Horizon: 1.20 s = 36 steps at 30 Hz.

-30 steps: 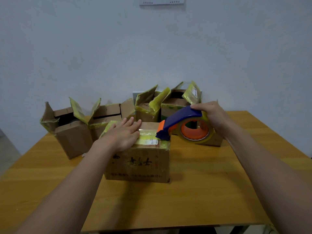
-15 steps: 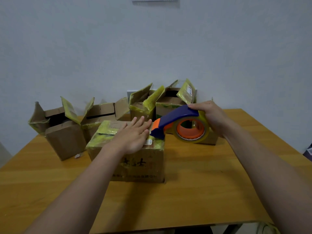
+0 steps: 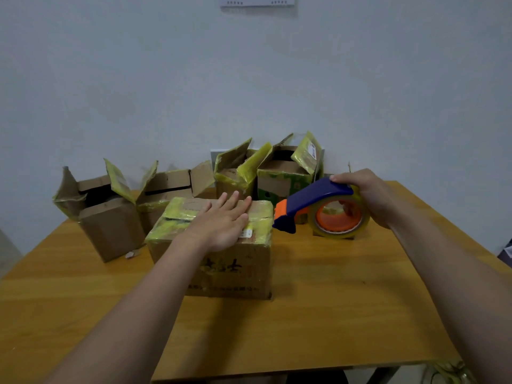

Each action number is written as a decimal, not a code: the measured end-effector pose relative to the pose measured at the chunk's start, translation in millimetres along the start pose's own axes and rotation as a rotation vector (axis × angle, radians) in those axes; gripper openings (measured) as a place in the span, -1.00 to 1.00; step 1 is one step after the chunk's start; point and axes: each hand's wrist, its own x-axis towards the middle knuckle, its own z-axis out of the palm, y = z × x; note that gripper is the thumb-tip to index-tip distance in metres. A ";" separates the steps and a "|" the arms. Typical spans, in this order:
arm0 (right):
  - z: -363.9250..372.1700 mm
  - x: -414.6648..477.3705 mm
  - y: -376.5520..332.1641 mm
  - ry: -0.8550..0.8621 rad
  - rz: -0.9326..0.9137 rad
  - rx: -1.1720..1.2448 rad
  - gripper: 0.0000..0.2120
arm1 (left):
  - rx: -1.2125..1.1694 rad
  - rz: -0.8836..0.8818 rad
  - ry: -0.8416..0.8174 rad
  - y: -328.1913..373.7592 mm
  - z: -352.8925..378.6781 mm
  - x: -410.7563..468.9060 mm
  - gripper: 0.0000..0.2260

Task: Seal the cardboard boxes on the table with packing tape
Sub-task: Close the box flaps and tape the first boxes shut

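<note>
Nearest me is bare wooden worktop (image 3: 318, 314), both forearms reaching out over it. My left hand (image 3: 221, 225) lies flat, fingers spread, palm down on the closed flaps of the brown cardboard box with yellowish tape scraps (image 3: 227, 261), which sits at the middle of the worktop. I judge that press is what keeps the flaps shut; the card looks light and a bit crumpled, so it will likely slide or cave if I push hard, and the firm place to bear down is beside the centre seam, over the walls.

Just right of the box, my right hand (image 3: 368, 195) is wrapped around the blue and orange tape dispenser with its clear tape roll (image 3: 327, 212), fingers over the blue handle, thumb side hidden. Its orange nose points at the box's right top edge, very near it; I cannot tell whether it touches. I'd say the tape strip across the seam is the step in hand. The old glossy tape may be slick under new tape.

Farther back, against the pale wall, stand the open cardboard boxes (image 3: 171, 189) in a row, flaps up, not yet sealed.
</note>
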 end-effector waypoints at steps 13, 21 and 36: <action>12.2 19.9 -28.8 -0.024 -0.043 -0.188 -0.59 | 0.121 -0.294 0.156 -31.5 -0.7 -54.3 0.07; 15.8 18.9 -32.3 0.019 -0.049 -0.240 -0.56 | 0.139 -0.228 0.263 -18.3 13.4 -58.4 -0.04; 16.7 13.1 -24.4 0.045 -0.021 -0.187 -0.60 | 0.231 0.053 0.164 41.0 10.1 -46.4 -0.05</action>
